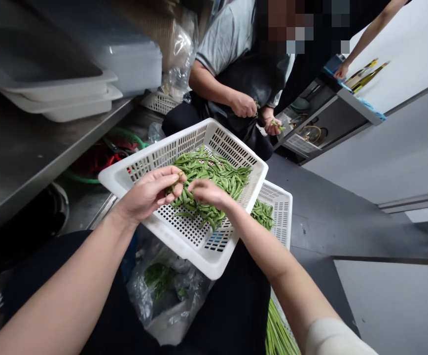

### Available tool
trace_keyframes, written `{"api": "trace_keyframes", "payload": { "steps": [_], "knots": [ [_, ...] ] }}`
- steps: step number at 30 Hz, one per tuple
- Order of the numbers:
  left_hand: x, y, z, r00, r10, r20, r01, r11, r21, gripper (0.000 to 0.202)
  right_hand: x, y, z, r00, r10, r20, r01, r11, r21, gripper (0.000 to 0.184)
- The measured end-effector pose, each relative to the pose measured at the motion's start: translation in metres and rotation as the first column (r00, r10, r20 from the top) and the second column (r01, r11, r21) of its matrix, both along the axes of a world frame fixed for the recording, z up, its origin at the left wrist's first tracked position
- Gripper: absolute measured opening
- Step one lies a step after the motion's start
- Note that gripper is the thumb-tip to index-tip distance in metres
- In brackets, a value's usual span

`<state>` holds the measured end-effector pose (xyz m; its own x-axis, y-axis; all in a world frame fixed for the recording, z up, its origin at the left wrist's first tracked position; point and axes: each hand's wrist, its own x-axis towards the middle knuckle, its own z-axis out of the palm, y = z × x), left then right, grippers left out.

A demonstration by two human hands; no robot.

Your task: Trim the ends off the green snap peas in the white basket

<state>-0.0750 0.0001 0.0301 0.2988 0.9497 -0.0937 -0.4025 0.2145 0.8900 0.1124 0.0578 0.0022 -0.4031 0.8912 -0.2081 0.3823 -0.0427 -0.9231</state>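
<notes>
A white slotted plastic basket rests tilted across my lap, with a heap of green pea pods in it. Over its near left side, my left hand is closed in a pinch on what looks like a pea pod, mostly covered by the fingers; a small yellowish tip shows at the thumb. Just to the right, above the pods, my right hand has its fingers curled together. Whatever it holds, if anything, is hidden.
A second white basket with pods stands behind the first. Below lies a clear plastic bag with greens; long green stalks are at lower right. A co-worker's hands hold bits of green opposite. Left is a metal counter with white tubs.
</notes>
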Motion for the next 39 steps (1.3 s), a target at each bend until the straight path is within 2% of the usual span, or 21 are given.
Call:
{"api": "trace_keyframes", "payload": {
  "steps": [1, 2, 3, 4, 5, 6, 8, 10, 12, 13, 14, 15, 17, 18, 20, 22, 27, 31, 34, 36, 39],
  "knots": [
    [-0.001, 0.000, 0.000, 1.000, 0.001, 0.008, -0.001, 1.000, -0.014, 0.018, -0.009, -0.003, -0.009, 0.935, 0.186, 0.303, -0.205, 0.978, 0.029, 0.007],
    [-0.002, 0.000, -0.001, 1.000, -0.003, 0.011, 0.003, 1.000, -0.027, 0.018, -0.019, -0.007, -0.019, 0.764, 0.306, 0.568, -0.388, 0.921, 0.025, 0.009],
    [-0.002, 0.000, -0.002, 1.000, -0.009, 0.013, 0.010, 0.999, -0.039, 0.016, -0.029, -0.012, -0.029, 0.568, 0.347, 0.746, -0.513, 0.858, -0.009, 0.010],
    [-0.002, 0.000, -0.003, 1.000, -0.015, 0.017, 0.016, 0.999, -0.049, 0.013, -0.039, -0.018, -0.038, 0.443, 0.351, 0.825, -0.573, 0.819, -0.041, 0.011],
    [-0.002, 0.000, -0.003, 1.000, -0.019, 0.023, 0.020, 0.998, -0.058, 0.009, -0.047, -0.023, -0.046, 0.368, 0.347, 0.863, -0.604, 0.794, -0.062, 0.012],
    [-0.002, 0.001, -0.004, 0.999, -0.018, 0.030, 0.020, 0.998, -0.067, 0.006, -0.054, -0.028, -0.052, 0.345, 0.350, 0.871, -0.613, 0.786, -0.073, 0.014],
    [-0.001, 0.001, -0.005, 0.999, 0.003, 0.034, 0.000, 0.996, -0.086, 0.002, -0.060, -0.032, -0.059, 0.343, 0.370, 0.863, -0.622, 0.778, -0.086, 0.018],
    [-0.002, 0.002, -0.005, 0.999, 0.039, 0.017, -0.037, 0.994, -0.105, 0.003, -0.058, -0.029, -0.058, 0.345, 0.389, 0.854, -0.626, 0.773, -0.099, 0.013],
    [-0.003, 0.003, -0.005, 0.999, 0.052, -0.012, -0.053, 0.990, -0.128, 0.004, -0.049, -0.022, -0.051, 0.378, 0.394, 0.838, -0.608, 0.788, -0.096, 0.005],
    [-0.003, 0.003, -0.005, 0.999, 0.037, -0.029, -0.041, 0.989, -0.139, 0.005, -0.043, -0.018, -0.047, 0.424, 0.383, 0.820, -0.579, 0.811, -0.079, 0.007],
    [-0.003, 0.003, -0.005, 0.999, 0.012, -0.051, -0.020, 0.989, -0.146, 0.007, -0.037, -0.014, -0.041, 0.516, 0.363, 0.776, -0.517, 0.854, -0.057, 0.011],
    [-0.002, 0.002, -0.004, 0.997, -0.017, -0.079, 0.005, 0.989, -0.145, 0.010, -0.030, -0.011, -0.035, 0.650, 0.325, 0.687, -0.414, 0.910, -0.039, 0.013],
    [0.001, 0.001, -0.005, 0.982, -0.068, -0.177, 0.050, 0.993, -0.106, 0.017, -0.017, -0.009, -0.023, 0.925, 0.161, 0.345, -0.138, 0.986, -0.093, 0.015],
    [0.003, 0.000, -0.005, 0.965, -0.081, -0.251, 0.065, 0.995, -0.072, 0.019, -0.012, -0.010, -0.017, 0.991, 0.042, 0.129, -0.019, 0.985, -0.170, 0.017],
    [0.010, -0.002, -0.007, 0.901, -0.098, -0.423, 0.114, 0.993, 0.013, 0.022, -0.005, -0.015, -0.008, 0.968, -0.149, -0.203, 0.082, 0.947, -0.309, 0.026],
    [0.018, -0.003, -0.010, 0.809, -0.091, -0.581, 0.184, 0.978, 0.103, 0.023, -0.003, -0.022, -0.002, 0.904, -0.232, -0.358, 0.098, 0.930, -0.355, 0.034],
    [0.031, -0.006, -0.017, 0.630, 0.058, -0.775, 0.248, 0.930, 0.271, 0.023, -0.011, -0.037, 0.000, 0.865, -0.281, -0.416, 0.155, 0.938, -0.310, 0.036],
    [0.036, -0.009, -0.018, 0.558, 0.173, -0.812, 0.233, 0.906, 0.353, 0.023, -0.014, -0.041, -0.001, 0.870, -0.303, -0.389, 0.211, 0.942, -0.261, 0.036],
    [0.035, -0.009, -0.016, 0.593, 0.150, -0.791, 0.243, 0.903, 0.354, 0.021, -0.008, -0.040, 0.003, 0.900, -0.239, -0.366, 0.155, 0.957, -0.245, 0.039],
    [0.032, -0.007, -0.014, 0.682, 0.085, -0.727, 0.202, 0.933, 0.298, 0.020, -0.001, -0.039, 0.008, 0.913, -0.156, -0.377, 0.038, 0.953, -0.301, 0.040],
    [0.024, -0.001, -0.011, 0.851, 0.067, -0.520, 0.009, 0.990, 0.142, 0.015, 0.011, -0.035, 0.012, 0.897, -0.074, -0.435, -0.120, 0.907, -0.403, 0.039]
  ]
}}
